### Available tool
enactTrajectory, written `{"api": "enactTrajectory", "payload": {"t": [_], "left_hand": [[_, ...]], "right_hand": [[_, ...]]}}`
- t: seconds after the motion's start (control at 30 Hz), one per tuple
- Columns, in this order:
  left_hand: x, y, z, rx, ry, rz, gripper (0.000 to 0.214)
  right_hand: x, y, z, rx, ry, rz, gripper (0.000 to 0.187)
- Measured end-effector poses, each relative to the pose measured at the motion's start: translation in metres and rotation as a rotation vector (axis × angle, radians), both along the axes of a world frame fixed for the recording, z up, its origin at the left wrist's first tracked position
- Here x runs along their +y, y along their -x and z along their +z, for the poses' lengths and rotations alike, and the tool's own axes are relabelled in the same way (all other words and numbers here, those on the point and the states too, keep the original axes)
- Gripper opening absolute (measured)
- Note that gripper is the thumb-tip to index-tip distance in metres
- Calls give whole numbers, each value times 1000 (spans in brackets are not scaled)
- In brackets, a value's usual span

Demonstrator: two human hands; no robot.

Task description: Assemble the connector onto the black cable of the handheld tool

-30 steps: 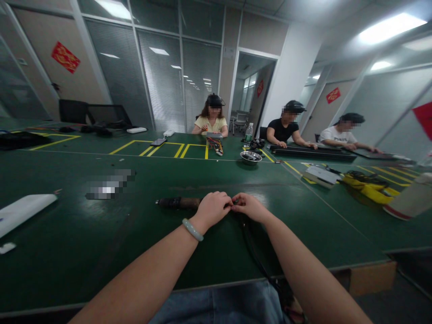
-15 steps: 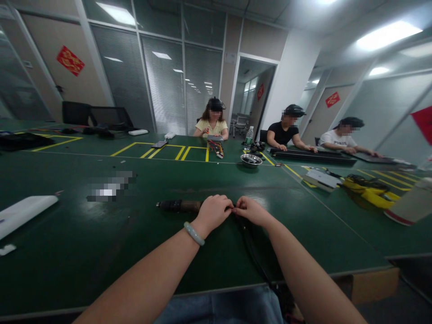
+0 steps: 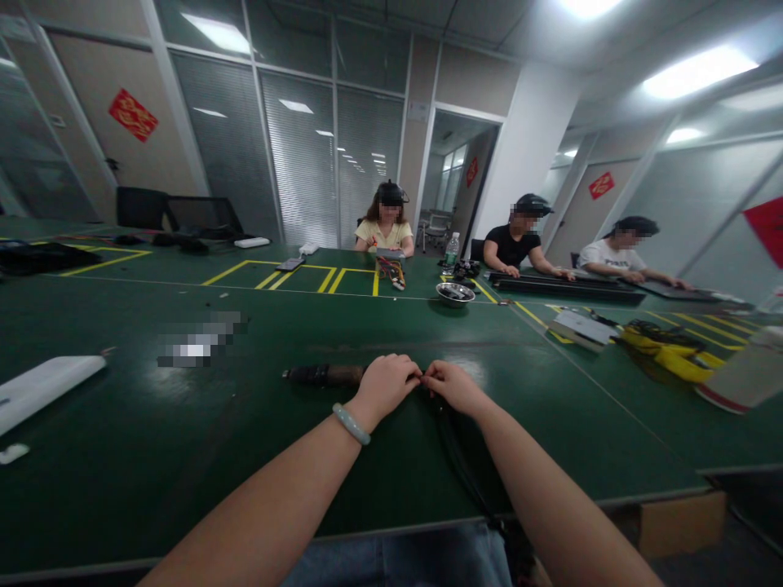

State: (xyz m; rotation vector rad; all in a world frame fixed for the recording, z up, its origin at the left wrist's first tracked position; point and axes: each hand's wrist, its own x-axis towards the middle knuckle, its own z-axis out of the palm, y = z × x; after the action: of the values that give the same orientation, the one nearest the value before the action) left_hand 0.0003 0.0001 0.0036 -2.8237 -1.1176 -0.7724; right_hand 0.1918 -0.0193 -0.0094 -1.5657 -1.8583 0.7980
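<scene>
A dark, tube-shaped electric screwdriver (image 3: 330, 375) lies crosswise on the green table, its narrow tip toward the left. My left hand (image 3: 390, 385), with a pale green bangle at the wrist, is closed over its rear end and hides that part. Close beside it, my right hand (image 3: 453, 386) pinches at the end where a black cord (image 3: 460, 461) comes out. The fingertips of both hands almost meet, and whatever small part lies between them is hidden. From there the cord runs down over the table's front edge.
A white device (image 3: 52, 387) lies at the left. Farther off are a metal bowl (image 3: 456, 295), a water bottle (image 3: 452, 251), a white box (image 3: 583, 328) and a yellow bundle with black cables (image 3: 673, 350). Three people with head cameras work across the table.
The view has tilted very slightly. Both hands stay at the rear end of the screwdriver, with only a tiny shift of the right fingers.
</scene>
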Motion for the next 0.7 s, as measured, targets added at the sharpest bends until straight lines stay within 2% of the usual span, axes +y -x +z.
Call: {"api": "enactTrajectory", "payload": {"t": [0.7], "left_hand": [[0,2,-2,-28,16,-16,6]], "right_hand": [[0,-2,-1,-22,-72,-18,13]]}}
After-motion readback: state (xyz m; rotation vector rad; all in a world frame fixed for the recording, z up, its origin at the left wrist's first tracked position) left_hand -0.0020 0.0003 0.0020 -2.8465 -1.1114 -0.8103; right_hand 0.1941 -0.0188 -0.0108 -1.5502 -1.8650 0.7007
